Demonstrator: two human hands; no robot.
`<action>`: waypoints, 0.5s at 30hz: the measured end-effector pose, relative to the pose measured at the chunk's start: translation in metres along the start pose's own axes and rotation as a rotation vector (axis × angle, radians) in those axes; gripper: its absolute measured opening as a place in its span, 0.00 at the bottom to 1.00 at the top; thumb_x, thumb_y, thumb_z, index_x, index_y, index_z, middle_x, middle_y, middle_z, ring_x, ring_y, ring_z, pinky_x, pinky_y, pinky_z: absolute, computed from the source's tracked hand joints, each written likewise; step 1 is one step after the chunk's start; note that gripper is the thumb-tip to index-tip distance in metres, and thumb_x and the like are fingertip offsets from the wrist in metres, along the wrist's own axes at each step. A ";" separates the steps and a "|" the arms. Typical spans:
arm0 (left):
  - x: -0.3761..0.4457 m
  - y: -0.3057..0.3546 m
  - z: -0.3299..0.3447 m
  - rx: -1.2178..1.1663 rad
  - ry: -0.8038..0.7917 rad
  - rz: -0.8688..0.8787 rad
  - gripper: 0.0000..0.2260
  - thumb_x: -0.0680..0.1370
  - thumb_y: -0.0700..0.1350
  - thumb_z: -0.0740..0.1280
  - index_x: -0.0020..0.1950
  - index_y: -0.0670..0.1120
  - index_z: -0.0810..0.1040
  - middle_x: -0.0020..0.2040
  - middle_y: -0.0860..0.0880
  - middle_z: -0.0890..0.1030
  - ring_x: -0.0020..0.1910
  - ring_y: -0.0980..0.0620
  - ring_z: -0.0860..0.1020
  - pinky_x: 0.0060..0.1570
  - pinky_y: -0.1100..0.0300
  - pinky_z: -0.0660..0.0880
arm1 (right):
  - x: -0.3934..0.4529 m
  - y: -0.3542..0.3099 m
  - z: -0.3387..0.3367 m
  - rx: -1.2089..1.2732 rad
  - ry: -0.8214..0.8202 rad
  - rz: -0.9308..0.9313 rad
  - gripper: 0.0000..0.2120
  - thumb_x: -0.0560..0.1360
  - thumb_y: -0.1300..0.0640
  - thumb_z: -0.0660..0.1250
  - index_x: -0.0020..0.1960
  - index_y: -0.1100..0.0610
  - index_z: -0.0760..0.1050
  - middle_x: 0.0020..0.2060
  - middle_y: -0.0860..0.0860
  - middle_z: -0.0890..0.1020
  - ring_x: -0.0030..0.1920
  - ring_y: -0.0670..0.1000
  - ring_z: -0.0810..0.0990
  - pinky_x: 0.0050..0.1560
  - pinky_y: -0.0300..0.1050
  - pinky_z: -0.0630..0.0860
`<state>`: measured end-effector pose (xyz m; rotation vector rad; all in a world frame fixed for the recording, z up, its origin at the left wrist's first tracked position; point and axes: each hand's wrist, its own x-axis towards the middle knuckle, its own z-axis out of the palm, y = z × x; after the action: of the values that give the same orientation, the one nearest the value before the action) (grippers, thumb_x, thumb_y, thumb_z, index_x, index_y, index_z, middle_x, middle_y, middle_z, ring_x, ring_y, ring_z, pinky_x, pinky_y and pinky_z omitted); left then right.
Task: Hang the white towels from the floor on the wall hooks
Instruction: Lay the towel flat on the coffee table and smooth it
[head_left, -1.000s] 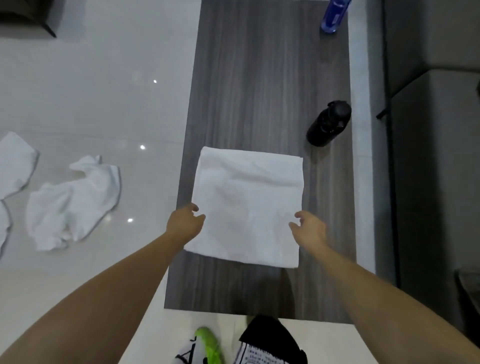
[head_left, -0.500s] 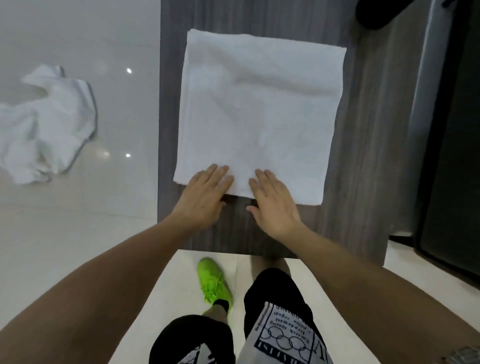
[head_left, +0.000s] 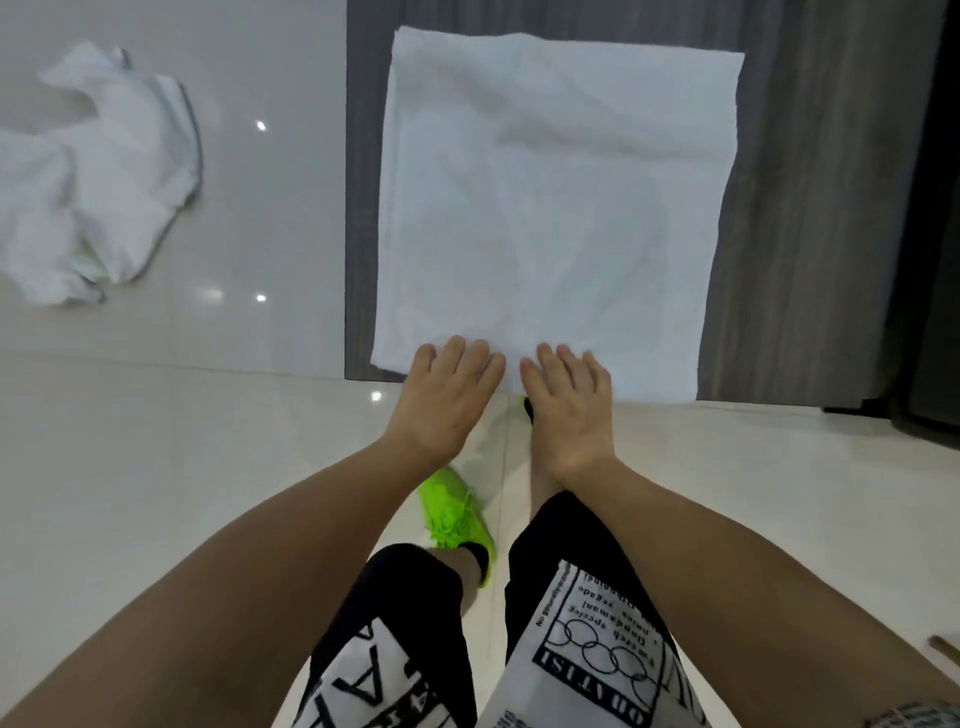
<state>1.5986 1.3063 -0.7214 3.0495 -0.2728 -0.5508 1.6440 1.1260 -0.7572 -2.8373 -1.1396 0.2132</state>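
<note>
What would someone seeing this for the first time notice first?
Most likely the flat white towel spread on the dark wood table at the top centre, with the left hand and right hand lying side by side, fingers straight, on its near edge. Next, the crumpled white towel on the glossy floor at the left, and the bright green shoe below the hands.
</note>
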 end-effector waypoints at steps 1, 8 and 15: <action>-0.005 0.003 -0.002 0.029 -0.005 0.013 0.19 0.70 0.36 0.59 0.60 0.43 0.72 0.55 0.44 0.75 0.49 0.42 0.74 0.43 0.49 0.69 | -0.004 -0.005 -0.002 0.039 0.019 0.044 0.18 0.66 0.65 0.72 0.56 0.58 0.79 0.56 0.56 0.81 0.57 0.60 0.79 0.62 0.57 0.67; -0.033 0.018 -0.095 -0.171 -0.092 -0.170 0.16 0.70 0.33 0.60 0.57 0.43 0.68 0.46 0.44 0.77 0.40 0.43 0.76 0.35 0.55 0.63 | -0.019 -0.028 -0.110 0.244 -0.159 0.491 0.21 0.70 0.68 0.62 0.62 0.55 0.74 0.48 0.55 0.78 0.49 0.59 0.75 0.46 0.48 0.63; -0.053 -0.001 -0.262 -0.386 0.239 -0.308 0.09 0.73 0.35 0.62 0.52 0.44 0.70 0.44 0.43 0.77 0.42 0.40 0.77 0.39 0.50 0.74 | 0.022 -0.015 -0.289 0.227 -0.004 0.317 0.06 0.71 0.58 0.60 0.46 0.53 0.64 0.42 0.57 0.81 0.43 0.62 0.79 0.38 0.48 0.65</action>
<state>1.6417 1.3166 -0.4578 2.7469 0.2820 -0.2074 1.6948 1.1460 -0.4723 -2.7932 -0.6130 0.3430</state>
